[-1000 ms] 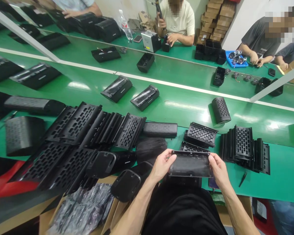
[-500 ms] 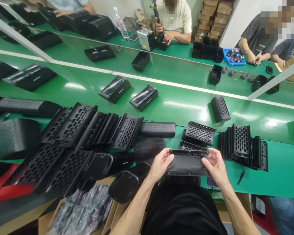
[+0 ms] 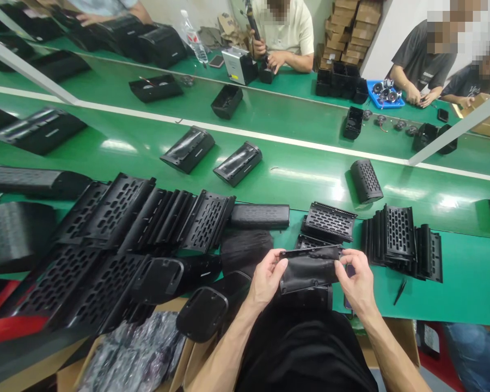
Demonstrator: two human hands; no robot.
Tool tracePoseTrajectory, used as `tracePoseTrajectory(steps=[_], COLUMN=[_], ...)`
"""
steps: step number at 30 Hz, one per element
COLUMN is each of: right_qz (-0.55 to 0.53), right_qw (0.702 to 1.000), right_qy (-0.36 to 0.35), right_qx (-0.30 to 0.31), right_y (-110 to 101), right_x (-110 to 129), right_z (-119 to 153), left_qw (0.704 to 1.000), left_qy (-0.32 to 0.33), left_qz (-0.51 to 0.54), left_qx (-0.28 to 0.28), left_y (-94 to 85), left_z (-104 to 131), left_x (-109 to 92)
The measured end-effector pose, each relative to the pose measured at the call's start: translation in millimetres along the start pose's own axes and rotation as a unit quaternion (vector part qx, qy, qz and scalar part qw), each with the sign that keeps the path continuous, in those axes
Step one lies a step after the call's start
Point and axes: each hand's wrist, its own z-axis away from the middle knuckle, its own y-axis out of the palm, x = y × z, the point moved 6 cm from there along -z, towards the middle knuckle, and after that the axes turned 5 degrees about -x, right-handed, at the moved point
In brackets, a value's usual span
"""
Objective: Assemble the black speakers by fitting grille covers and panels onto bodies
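The panel (image 3: 310,268) lies between your hands, above your lap at the bench's (image 3: 453,296) near edge. Your left hand (image 3: 268,277) pinches its left end, thumb on top; your right hand (image 3: 356,277) grips its right end, likewise nearly closed. Its long axis runs from hand to hand, the right end angled slightly farther from you, its dark, cloth-like face turned up.

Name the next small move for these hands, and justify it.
I'd smooth the dark cloth toward the panel's right end with the right hand, while the left hand steadies the black panel. The cloth looks creased, and both hands are already at the panel's opposite ends.
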Motion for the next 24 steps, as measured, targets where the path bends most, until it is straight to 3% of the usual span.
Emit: tracePoseTrajectory(steps=[4,9,12,18,24], right_qz=[-0.034,-0.089,-0.134,-0.227,-0.263], right_qw=[0.998,0.986,0.971,0.933,0.919], right_qy=[0.05,0.143,0.197,0.258,0.274], right_qx=[0.022,-0.003,0.016,0.104,0.109], right_y=[4.9,1.9,-1.0,9.5,17.3], right_x=[-1.4,-24.8,-39.1,-44.3,-45.1], right_z=[7.3,3.0,-3.9,-9.5,-7.0], left_qw=[1.0,0.999,0.999,0.996,0.987], left_qy=[0.002,-0.003,-0.008,-0.033,-0.056], left_qz=[0.008,0.045,0.049,0.081,0.148], left_qx=[-0.001,-0.005,-0.008,0.02,0.033], left_y=[0.8,0.0,-1.6,2.9,6.1], left_z=[-0.3,-2.2,-3.2,-4.1,-3.7], left_x=[3.5,7.5,7.0,8.0,15.5])
